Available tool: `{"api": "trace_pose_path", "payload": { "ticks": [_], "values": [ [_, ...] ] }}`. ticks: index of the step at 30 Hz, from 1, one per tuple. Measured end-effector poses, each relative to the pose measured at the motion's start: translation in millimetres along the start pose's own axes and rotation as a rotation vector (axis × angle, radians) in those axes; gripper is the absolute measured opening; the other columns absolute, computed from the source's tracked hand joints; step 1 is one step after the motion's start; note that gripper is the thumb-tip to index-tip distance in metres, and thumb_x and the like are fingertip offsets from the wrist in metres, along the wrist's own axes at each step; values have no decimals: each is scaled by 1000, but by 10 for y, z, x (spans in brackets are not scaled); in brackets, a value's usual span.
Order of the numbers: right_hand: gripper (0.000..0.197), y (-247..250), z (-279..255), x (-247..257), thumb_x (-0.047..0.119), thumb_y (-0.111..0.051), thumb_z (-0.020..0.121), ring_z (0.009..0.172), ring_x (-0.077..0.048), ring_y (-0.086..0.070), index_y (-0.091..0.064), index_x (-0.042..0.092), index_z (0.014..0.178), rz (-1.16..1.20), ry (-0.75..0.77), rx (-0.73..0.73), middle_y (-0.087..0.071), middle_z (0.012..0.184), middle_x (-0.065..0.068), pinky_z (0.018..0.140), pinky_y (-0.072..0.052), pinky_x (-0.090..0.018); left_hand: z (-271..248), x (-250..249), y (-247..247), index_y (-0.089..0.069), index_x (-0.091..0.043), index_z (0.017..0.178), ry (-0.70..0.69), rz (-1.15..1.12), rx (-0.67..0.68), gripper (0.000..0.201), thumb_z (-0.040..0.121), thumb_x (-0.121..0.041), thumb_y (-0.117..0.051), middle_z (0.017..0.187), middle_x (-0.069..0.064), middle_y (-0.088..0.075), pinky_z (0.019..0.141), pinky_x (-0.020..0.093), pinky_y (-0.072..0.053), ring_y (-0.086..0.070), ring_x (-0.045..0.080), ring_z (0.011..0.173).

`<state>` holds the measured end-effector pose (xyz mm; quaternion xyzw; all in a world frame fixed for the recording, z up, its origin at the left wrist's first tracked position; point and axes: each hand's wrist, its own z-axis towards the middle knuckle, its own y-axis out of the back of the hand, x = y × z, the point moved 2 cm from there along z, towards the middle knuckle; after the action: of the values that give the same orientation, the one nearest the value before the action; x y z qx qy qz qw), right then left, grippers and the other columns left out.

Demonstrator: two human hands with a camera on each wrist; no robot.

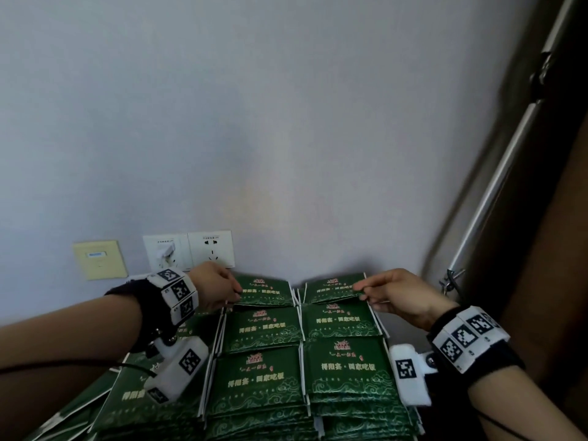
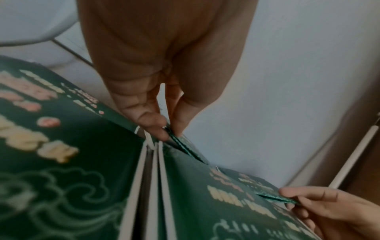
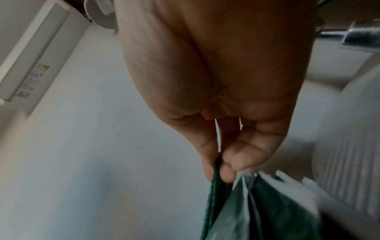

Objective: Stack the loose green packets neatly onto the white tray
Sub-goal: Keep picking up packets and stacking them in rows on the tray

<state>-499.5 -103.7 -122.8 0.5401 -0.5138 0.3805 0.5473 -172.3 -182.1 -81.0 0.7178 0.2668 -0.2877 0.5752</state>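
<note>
Left hand (image 1: pixel 212 287) and right hand (image 1: pixel 401 297) each pinch 1 green packet (image 1: pixel 266 291) edge.

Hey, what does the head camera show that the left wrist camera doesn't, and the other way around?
Only the head view shows the wall sockets, both wrist bands and the full grid of green packet stacks. Only the left wrist view shows the left hand's grip up close: thumb and finger pinching the far left packet's edge. Both show the right hand pinching the far right packet.
</note>
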Motion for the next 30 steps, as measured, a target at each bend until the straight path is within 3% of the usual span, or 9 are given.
{"api": "trace_pose_path", "payload": {
  "ticks": [2,4,6,9,14,20,24,27,30],
  "values": [
    [28,-5,3,4,-9,-51,95,65,-8,-57,-74,7,93,-45,18,-11,-68,84,-8,66,-52,-21,-3,10,12,-74,-6,84,-10,68,5,4,84,-2,-74,54,1,-67,44,20,-47,-54,11,45],
    [29,-21,-1,8,-9,-51,94,67,-8,-57,-75,7,95,-104,25,-12,-67,84,-5,65,-51,-21,1,24,9,-76,-9,85,-18,129,11,5,84,-5,-75,67,4,-70,49,19,-50,-59,12,55],
    [27,-47,-23,25,-7,-51,96,60,-4,-55,-74,6,98,-163,27,-1,-65,75,1,62,-49,-19,-3,29,-4,-77,-11,90,-49,197,3,7,85,-7,-75,82,4,-71,49,15,-50,-62,12,67],
    [23,-65,-51,50,1,-51,99,60,-5,-51,-73,8,103,-262,36,26,-60,68,7,62,-46,-19,14,44,-18,-77,-17,91,-79,274,25,9,87,-11,-72,88,2,-70,51,15,-51,-62,11,70],
    [19,-20,-94,95,11,-56,98,85,-13,-54,-73,17,105,-453,86,35,-67,100,4,64,-44,-22,21,42,57,-77,-32,83,-152,403,74,15,89,-20,-69,97,-5,-73,75,23,-56,-67,12,90],
    [15,144,-368,329,14,-64,94,90,-13,-60,-72,24,101,-468,180,-78,-70,109,3,68,-47,-27,-236,26,329,-74,-30,90,-254,396,38,10,90,-22,-68,97,-11,-67,90,26,-44,-60,10,98],
    [17,-37,-876,626,16,-68,91,87,-10,-63,-74,25,104,-430,274,-57,-75,101,2,70,-47,-28,-669,264,654,-72,-33,83,-306,335,74,11,89,-25,-71,90,-11,-71,78,22,-48,-66,11,91],
    [17,-435,-1355,821,16,-70,88,74,-1,-62,-77,26,100,-388,358,35,-76,92,4,64,-47,-20,-1087,585,884,-73,-28,81,-317,314,98,9,88,-24,-73,73,-12,-70,67,22,-52,-66,6,69],
    [18,-1027,-1822,938,29,-73,77,72,-2,-62,-78,34,94,-382,368,175,-74,85,5,61,-48,-19,-1478,1023,1111,-75,-29,82,-305,372,111,3,85,-30,-76,77,-11,-73,77,29,-57,-68,8,74]
  ]
}}
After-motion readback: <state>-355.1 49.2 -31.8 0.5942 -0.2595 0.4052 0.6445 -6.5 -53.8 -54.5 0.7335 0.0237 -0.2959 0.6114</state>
